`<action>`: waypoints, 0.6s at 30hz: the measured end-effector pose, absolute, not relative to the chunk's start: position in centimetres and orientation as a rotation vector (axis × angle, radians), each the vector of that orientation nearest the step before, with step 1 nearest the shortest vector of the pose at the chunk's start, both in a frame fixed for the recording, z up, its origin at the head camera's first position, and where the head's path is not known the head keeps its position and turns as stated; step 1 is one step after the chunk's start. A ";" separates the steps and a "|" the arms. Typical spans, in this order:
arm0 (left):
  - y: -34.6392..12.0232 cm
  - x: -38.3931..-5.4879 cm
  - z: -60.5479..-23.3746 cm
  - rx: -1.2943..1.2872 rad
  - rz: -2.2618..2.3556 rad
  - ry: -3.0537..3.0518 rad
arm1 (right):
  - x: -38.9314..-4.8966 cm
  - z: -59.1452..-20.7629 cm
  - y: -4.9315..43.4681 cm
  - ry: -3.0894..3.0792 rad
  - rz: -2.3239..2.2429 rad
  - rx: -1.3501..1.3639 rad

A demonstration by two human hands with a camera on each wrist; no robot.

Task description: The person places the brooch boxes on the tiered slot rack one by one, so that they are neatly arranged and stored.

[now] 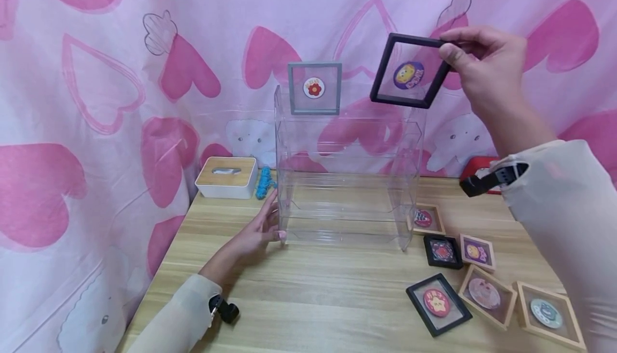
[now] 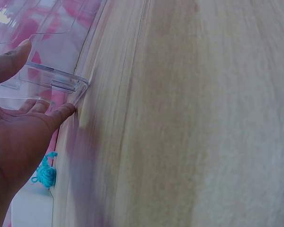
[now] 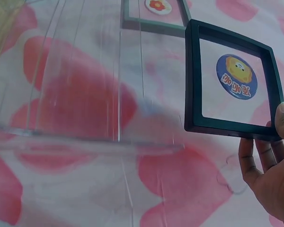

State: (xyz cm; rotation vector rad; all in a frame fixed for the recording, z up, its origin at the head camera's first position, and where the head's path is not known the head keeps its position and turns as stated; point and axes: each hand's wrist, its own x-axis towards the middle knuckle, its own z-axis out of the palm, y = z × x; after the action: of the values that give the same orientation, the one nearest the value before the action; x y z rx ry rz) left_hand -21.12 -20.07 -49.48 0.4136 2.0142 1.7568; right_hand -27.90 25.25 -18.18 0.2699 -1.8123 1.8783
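A clear tiered display rack (image 1: 347, 230) stands on the table, with a grey-framed badge display (image 1: 314, 111) on its top tier holding a flower badge. My left hand (image 1: 257, 233) rests against the rack's lower left side, fingers extended along it and thumb near the front edge. In the left wrist view, the little finger reaches the rack's bottom corner. My right hand (image 1: 489, 64) pinches a black-framed badge display (image 1: 402, 100) by its right edge, raised at the upper right of the rack. Its clear window carries a round blue badge (image 3: 236, 76) with a yellow character.
Several badge frames lie right of the rack, including a black one (image 1: 438, 305) and a wooden one (image 1: 549, 314). At the back left are a tissue box (image 1: 226, 179) and blue cord (image 1: 264, 182). A red object (image 1: 477, 168) sits back right, before a heart-patterned curtain (image 1: 111, 144).
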 end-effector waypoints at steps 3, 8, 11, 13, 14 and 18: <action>-20.1 -21.1 -49.6 0.418 1.760 2.012 | -28.7 -18.0 24.1 -1.784 1.879 0.279; -20.1 -21.2 -49.7 0.419 1.758 2.014 | -30.3 -18.1 22.7 -1.753 1.837 0.294; -20.0 -21.2 -49.7 0.414 1.762 2.011 | -31.3 -18.3 22.3 -1.734 1.828 0.312; -19.9 -21.3 -49.8 0.416 1.765 2.009 | -31.8 -18.6 22.3 -1.740 1.817 0.307; -19.9 -21.3 -49.8 0.417 1.766 2.008 | -32.0 -18.8 22.4 -1.758 1.800 0.299; -19.7 -21.3 -49.9 0.421 1.771 2.002 | -32.6 -19.9 23.0 -1.876 1.735 0.249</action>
State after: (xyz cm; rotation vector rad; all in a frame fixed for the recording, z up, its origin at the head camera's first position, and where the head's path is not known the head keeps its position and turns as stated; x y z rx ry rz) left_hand -21.28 -19.66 -49.92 0.4209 2.0022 1.7706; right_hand -32.60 23.03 -19.87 0.2494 -1.8763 1.7353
